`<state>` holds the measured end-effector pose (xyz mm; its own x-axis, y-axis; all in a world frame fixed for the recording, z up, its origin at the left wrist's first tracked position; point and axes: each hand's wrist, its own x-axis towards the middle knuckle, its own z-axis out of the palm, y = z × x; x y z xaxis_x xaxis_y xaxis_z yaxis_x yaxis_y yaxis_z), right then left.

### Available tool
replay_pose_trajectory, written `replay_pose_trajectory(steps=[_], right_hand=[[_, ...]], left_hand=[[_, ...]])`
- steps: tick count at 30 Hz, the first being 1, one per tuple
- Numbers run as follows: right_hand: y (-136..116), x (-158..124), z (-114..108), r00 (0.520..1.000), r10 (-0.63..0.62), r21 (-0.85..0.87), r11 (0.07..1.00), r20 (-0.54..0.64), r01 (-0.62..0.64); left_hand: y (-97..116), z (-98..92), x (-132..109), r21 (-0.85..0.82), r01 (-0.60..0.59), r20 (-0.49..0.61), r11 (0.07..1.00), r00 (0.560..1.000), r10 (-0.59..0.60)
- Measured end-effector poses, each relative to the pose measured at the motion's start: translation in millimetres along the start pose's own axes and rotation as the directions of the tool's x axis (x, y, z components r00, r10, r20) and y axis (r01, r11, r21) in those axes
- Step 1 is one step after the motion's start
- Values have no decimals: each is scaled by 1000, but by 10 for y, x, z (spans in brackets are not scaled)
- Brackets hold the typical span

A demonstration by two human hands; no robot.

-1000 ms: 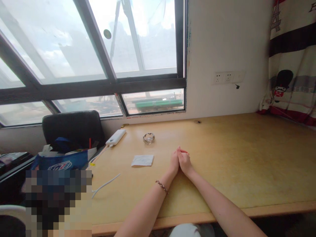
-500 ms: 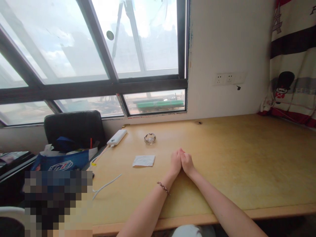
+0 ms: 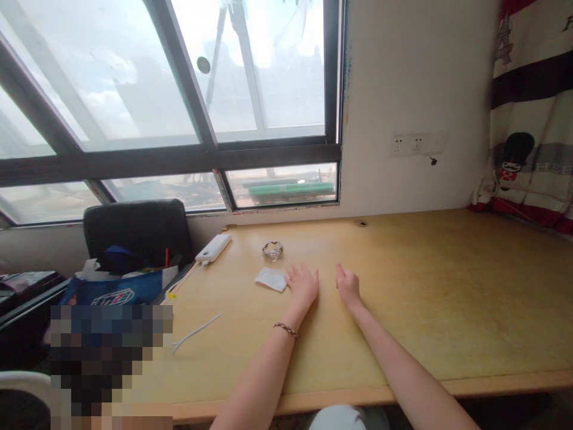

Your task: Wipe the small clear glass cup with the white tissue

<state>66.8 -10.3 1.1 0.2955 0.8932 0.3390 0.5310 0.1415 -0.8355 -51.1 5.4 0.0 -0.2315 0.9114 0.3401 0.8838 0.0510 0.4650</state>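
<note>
My left hand (image 3: pixel 304 285) lies palm down on the wooden desk, open with its fingers spread. Its fingertips are at the right edge of a folded white tissue (image 3: pixel 270 279), seeming to touch it. A braided bracelet circles the left wrist. To the right and apart, my right hand (image 3: pixel 348 286) rests on its side, closed with the thumb uppermost. Its curled fingers hide whatever may be inside. Just beyond the tissue stands a clear, wavy-rimmed glass dish (image 3: pixel 273 251).
A white power bank (image 3: pixel 213 248) with a cable sits at the desk's left edge. A loose white cable end (image 3: pixel 197 333) lies nearer me. Left of the desk (image 3: pixel 447 298) are a black chair (image 3: pixel 136 230) and a blue bag (image 3: pixel 111 292). Behind are a window and wall sockets (image 3: pixel 409 143).
My hands were pressed together and have parted. My left hand has moved left to the tissue and opened out. The tissue has turned and shifted right and away from me.
</note>
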Motion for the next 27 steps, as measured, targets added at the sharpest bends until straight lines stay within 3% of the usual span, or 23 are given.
replay_pose_trajectory(steps=[3, 6, 8, 11, 15, 18, 22, 24, 27], right_hand=[[75, 49, 9, 997, 50, 51, 998, -60, -47], [172, 98, 37, 991, 101, 92, 991, -82, -94], [222, 115, 59, 991, 112, 102, 989, -75, -104], [263, 118, 92, 995, 81, 78, 994, -58, -77], [277, 111, 126, 997, 79, 74, 994, -1, -79], [265, 109, 137, 996, 86, 114, 989, 29, -88], [199, 103, 135, 988, 147, 245, 957, 43, -153], [145, 95, 130, 969, 219, 449, 859, 111, -245], [69, 83, 112, 920, 285, 752, 534, 270, -386]], left_hand=[[95, 72, -60, -268, -239, 67, 933, 962, 266], [192, 80, -131, -481, -335, 81, 810, 903, 422], [210, 55, -151, -510, -327, 48, 795, 912, 406], [168, 17, -126, -412, -254, 2, 875, 960, 279], [107, 27, -91, -291, -229, 105, 929, 958, 269], [122, 46, -115, -376, -218, 160, 901, 942, 294], [185, 14, -166, -534, -265, 96, 803, 924, 369], [210, -15, -182, -557, -314, 66, 769, 906, 418], [233, -41, -190, -533, -357, 33, 767, 897, 440]])
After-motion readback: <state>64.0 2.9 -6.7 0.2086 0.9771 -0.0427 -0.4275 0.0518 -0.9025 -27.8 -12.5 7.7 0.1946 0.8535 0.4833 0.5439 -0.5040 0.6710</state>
